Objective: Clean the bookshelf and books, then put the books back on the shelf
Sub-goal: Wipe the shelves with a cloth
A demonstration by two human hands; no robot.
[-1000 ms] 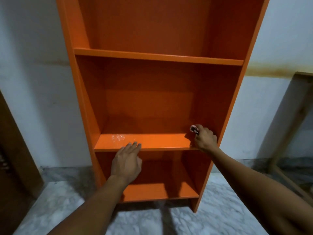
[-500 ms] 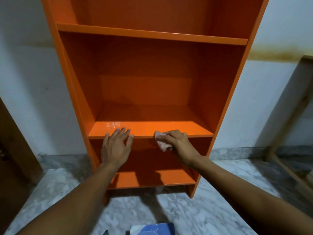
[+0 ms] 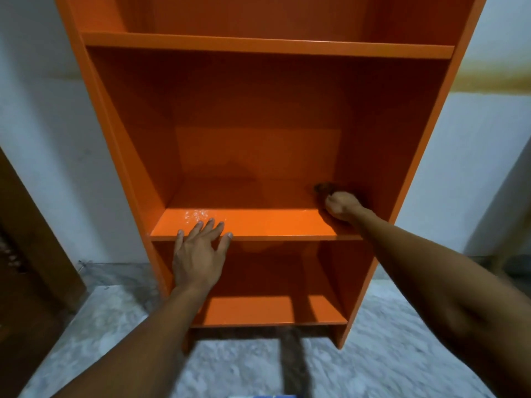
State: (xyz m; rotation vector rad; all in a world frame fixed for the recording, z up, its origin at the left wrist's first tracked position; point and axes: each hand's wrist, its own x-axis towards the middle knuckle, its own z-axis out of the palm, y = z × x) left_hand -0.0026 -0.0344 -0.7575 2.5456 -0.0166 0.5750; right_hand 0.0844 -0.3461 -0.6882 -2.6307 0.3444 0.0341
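An orange bookshelf stands against a pale wall with bare shelves. My left hand rests on the front edge of the middle shelf board, fingers straight and spread. My right hand is deep in the shelf's right back corner and grips a small cloth, of which only a dark bunched bit shows past the fist. A patch of wet droplets glistens on the board just beyond my left fingers. No books stand on the shelves.
Grey marbled floor lies in front of the shelf. A dark wooden door is at the left. A blue and white object peeks in at the bottom edge. A wooden frame leans at the far right.
My right hand has swept with the cloth from the front middle of the shelf board back into the right rear corner. My left hand has stayed on the front edge.
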